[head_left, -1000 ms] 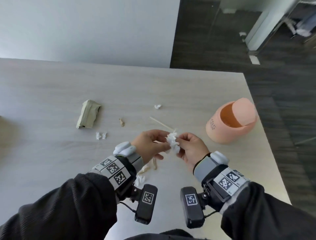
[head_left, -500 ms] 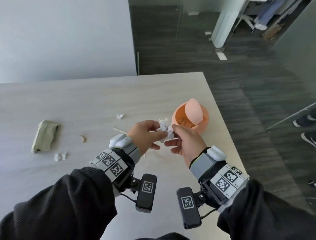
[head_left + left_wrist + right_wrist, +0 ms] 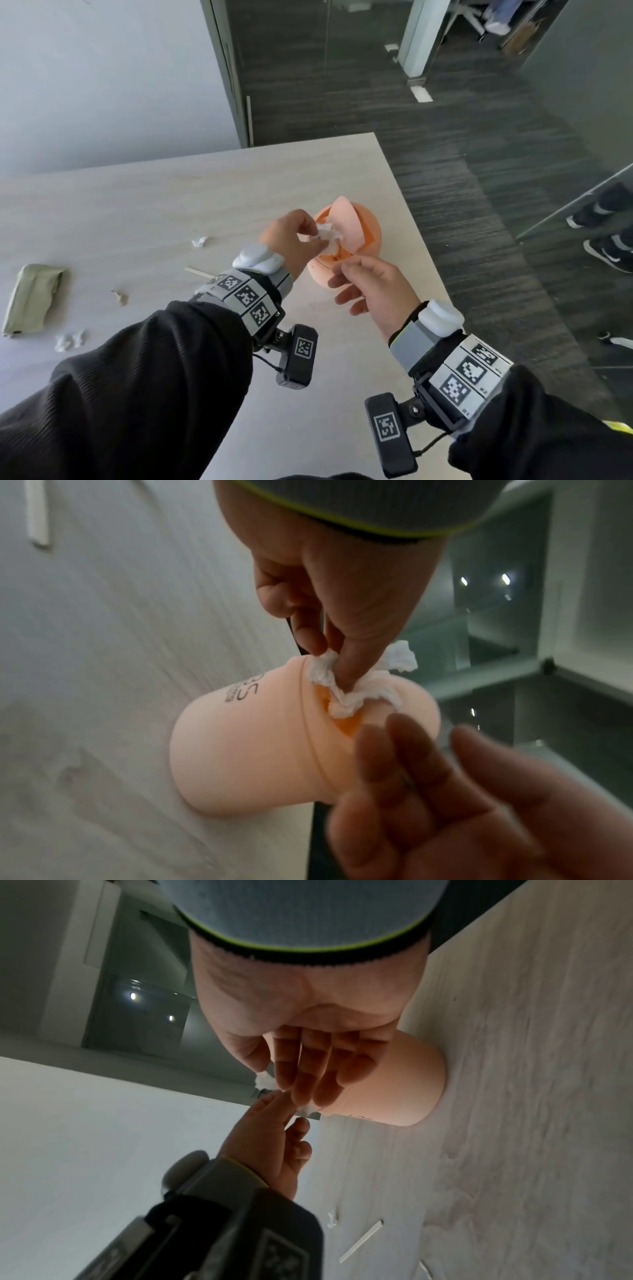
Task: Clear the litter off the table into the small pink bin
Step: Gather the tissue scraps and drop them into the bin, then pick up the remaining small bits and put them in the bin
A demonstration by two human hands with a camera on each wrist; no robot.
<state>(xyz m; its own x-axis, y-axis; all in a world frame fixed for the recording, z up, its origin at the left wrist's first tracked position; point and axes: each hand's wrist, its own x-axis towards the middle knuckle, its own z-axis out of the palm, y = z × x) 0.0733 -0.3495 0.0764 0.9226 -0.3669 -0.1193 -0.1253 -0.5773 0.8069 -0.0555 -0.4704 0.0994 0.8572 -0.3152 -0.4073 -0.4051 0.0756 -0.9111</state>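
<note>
The pink bin (image 3: 246, 753) bears a partly legible "35".

An office: glass partitions (image 3: 359, 51), grey carpet tiles (image 3: 479, 171), pale laminate meeting table (image 3: 171, 195).

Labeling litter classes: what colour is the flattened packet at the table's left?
Pale olive green packet, clearest in the head view.

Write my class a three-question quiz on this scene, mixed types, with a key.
1. True or false: the right hand holds the crumpled white tissue.
2. The tissue is: A at the lid opening of the small pink plastic bin; B on the floor; C in a pocket.
3. Fill in: the crumpled olive-green wrapper lies on the pale wooden ____.
Key: 1 false, the left hand pinches it; 2 A; 3 table.
</note>
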